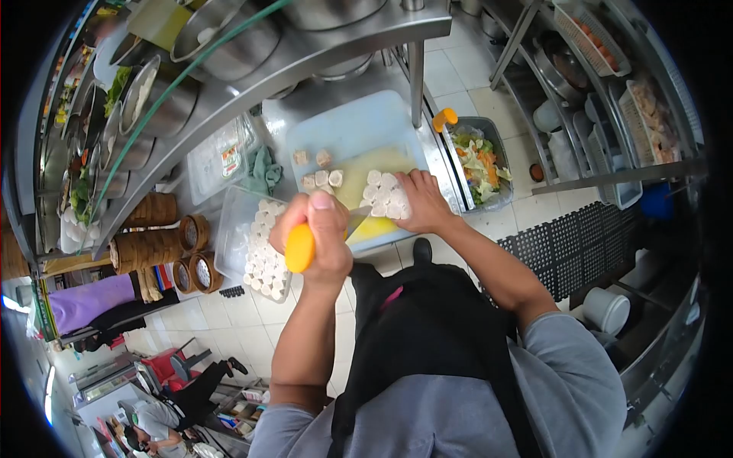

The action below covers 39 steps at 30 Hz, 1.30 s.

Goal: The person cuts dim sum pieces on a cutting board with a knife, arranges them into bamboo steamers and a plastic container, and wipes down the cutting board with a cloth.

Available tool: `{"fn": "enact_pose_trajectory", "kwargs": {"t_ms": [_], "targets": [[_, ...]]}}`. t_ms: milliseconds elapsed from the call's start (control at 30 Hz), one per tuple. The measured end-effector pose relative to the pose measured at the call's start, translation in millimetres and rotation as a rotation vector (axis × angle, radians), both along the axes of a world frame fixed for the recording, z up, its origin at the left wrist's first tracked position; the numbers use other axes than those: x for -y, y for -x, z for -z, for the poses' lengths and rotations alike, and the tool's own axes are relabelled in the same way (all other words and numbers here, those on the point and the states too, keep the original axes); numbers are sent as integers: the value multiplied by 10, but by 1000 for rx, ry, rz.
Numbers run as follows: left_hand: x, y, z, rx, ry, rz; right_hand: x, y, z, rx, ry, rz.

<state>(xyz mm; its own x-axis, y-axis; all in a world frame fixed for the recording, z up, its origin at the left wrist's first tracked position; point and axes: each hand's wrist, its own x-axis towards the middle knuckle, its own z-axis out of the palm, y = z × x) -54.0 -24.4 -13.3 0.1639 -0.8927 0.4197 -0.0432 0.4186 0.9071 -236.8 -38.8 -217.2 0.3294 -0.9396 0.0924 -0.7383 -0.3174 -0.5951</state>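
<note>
My left hand (317, 237) is closed around the orange handle of a knife (300, 248); its blade slants toward a cluster of whitish, lumpy food pieces (384, 195). Against the right side of that cluster rests my right hand (421, 202), fingers curled over its edge and holding it. Both are over a pale cutting board (343, 126) with a yellowish patch. Several similar cut pieces (322, 180) lie on the board, to the left of the held cluster. Beside my left hand, a clear plastic container (235, 229) holds many more white pieces.
A bin of vegetable scraps (479, 164) stands right of the board, near an orange cylindrical object (444, 119). Metal bowls (229, 42) line the shelf overhead. Left are a green cloth (263, 169) and bamboo steamers (149, 248). Another person (156, 420) is at lower left.
</note>
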Motion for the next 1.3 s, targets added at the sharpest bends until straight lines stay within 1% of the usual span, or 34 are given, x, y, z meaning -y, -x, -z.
{"fn": "enact_pose_trajectory", "kwargs": {"t_ms": [33,67,100,133,200,233,267,333,367,433,467,500,533,567,600,633,667,700,767,833,867,900,933,967,1000,1033,1067,1100,1133,1167,1200,1233,1267,1300], "targets": [[40,18,-15,-5,17,6,58,24,18,-23,-4,-1],[14,5,-23,55,8,35,48,35,53,-18,14,-1],[8,5,-64,113,3,60,32,30,-15,-20,17,-1],[-12,1,-126,112,9,60,22,26,-79,-3,2,4],[-101,-13,-334,-70,51,115,29,7,-162,18,-24,16],[-133,-20,-458,-92,51,160,17,-14,-179,36,36,40],[-96,-118,-90,-6,-7,75,-15,-29,-176,52,97,61],[52,-50,7,42,-34,60,-50,-60,18,30,34,33],[113,-31,-24,45,-4,67,74,-38,99,11,5,23],[28,-49,-76,144,-22,44,77,-51,-47,17,12,12],[-34,-70,-121,96,-6,81,85,-36,-105,28,34,23],[-83,-41,-277,95,-12,83,72,-24,-168,36,48,36],[-146,-5,-449,-15,28,125,58,-30,-183,34,33,34],[-202,5,-513,-126,65,162,48,-49,-186,52,83,54],[-96,-53,-218,18,-1,88,26,-59,-184,69,138,71],[8,-111,76,166,-68,22,-49,-81,-99,66,127,62],[4,-145,99,168,-53,52,-48,-105,29,42,89,37],[43,-134,24,171,-29,68,137,-80,-25,13,80,19],[22,-144,-70,163,41,82,180,-79,-50,22,97,11],[-56,-114,-252,153,64,86,105,-53,-249,66,158,54],[-101,-76,-397,-26,34,131,83,-64,-342,91,193,68],[-143,-54,-453,-209,5,169,89,-58,-201,86,177,63],[-75,-140,58,-265,-228,23,103,-75,8,90,165,53],[90,-138,81,26,-68,92,73,-86,156,96,161,46],[142,-116,37,44,-58,93,133,-91,96,41,157,16],[116,-100,-6,60,-59,82,207,-45,48,37,181,16],[32,-136,-39,67,-63,79,155,-57,46,41,126,12],[19,-124,-147,-48,-48,106,171,-54,-30,43,81,12],[-21,-105,-237,-164,-44,134,129,-47,-154,65,113,30],[-92,-140,-309,-83,63,209,125,-60,-181,66,101,32],[-94,-254,-119,222,132,109,104,-75,-186,100,138,52],[-83,-243,14,277,87,83,48,-82,-177,132,176,67],[-72,-231,145,334,42,60,-114,-99,-50,132,160,62],[75,-118,137,144,-75,115,-127,-126,118,94,126,41]]}}
